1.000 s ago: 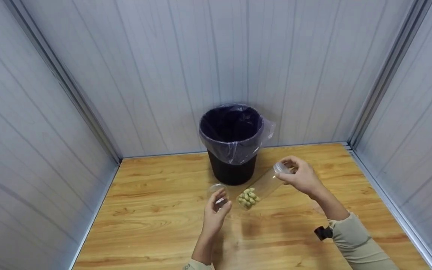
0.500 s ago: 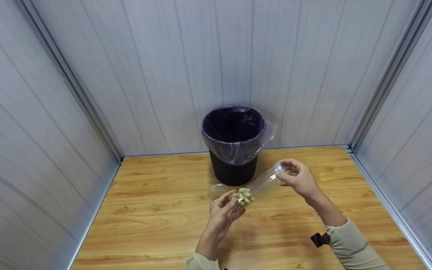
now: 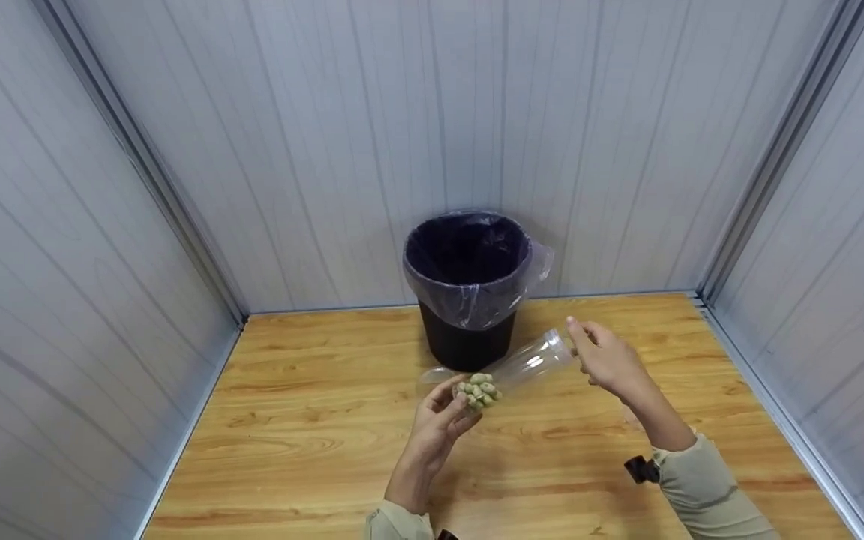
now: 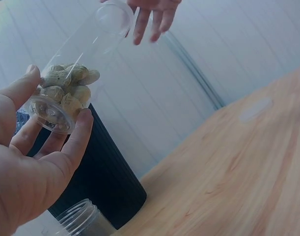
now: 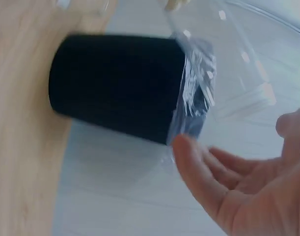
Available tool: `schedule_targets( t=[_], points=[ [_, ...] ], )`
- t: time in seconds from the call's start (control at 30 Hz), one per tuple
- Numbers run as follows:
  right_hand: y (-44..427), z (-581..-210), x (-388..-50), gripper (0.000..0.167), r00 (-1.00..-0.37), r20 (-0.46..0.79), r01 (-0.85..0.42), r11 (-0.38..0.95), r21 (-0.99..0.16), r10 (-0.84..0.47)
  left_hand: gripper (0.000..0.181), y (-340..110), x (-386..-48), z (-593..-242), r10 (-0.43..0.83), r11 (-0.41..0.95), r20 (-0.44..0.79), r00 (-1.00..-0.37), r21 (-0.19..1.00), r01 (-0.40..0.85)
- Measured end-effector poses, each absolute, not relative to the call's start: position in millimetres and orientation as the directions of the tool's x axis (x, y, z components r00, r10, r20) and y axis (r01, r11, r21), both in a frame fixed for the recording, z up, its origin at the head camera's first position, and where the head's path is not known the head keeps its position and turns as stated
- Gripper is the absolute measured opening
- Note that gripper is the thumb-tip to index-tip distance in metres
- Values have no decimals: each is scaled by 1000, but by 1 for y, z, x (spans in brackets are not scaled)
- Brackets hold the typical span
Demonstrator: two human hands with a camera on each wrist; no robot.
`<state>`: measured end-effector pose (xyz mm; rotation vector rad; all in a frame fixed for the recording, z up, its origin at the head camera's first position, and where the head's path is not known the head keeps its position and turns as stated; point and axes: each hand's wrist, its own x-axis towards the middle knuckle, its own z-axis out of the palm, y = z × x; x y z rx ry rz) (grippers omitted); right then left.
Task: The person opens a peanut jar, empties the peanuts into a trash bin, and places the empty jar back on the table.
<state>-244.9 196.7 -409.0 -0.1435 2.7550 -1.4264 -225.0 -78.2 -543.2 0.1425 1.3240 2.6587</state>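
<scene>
At the bottom edge of the head view, the right sleeve is cut off by the frame. The left hand grasps the base of a clear plastic jar, which is tilted above the wooden table; the left wrist view shows its thumb and fingertips on opposite sides. Unshelled peanuts lie bunched at the jar's low end. The right hand grips nothing, its fingers loose near the jar's raised end; the right wrist view shows a gap there, hard to judge from the head.

Farther on, a second clear jar shows its threaded neck in the left wrist view, partly cut off; from the head it is mostly hidden behind the left hand. That wrist view also shows a translucent disc, perhaps a lid, on the table.

Behind stands a black bin with a translucent liner, before the panelled wall. Glare and blur obscure whether the held jar is capped.
</scene>
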Motion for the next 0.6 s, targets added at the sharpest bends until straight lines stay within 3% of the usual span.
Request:
schedule_targets(
  t=[0.1,0.17,0.37,0.6],
  points=[
    [195,-407,-246,76,-993,1,-79,683,-726,-114,43,-79,-224,-544,197,-587,23,-980,804,-99],
    [195,-407,-248,72,-986,-24,-94,671,-736,-165,44,-79,-224,-545,203,-582,31,-979,808,-95],
    [201,-412,-255,48,-926,-2,-179,442,-879,-378,48,-82,-226,-545,174,-597,22,-984,797,-88],
    [213,-420,-258,53,-851,113,-312,322,-894,-513,44,-84,-225,-544,161,-596,-11,-987,796,-106]
  ],
)
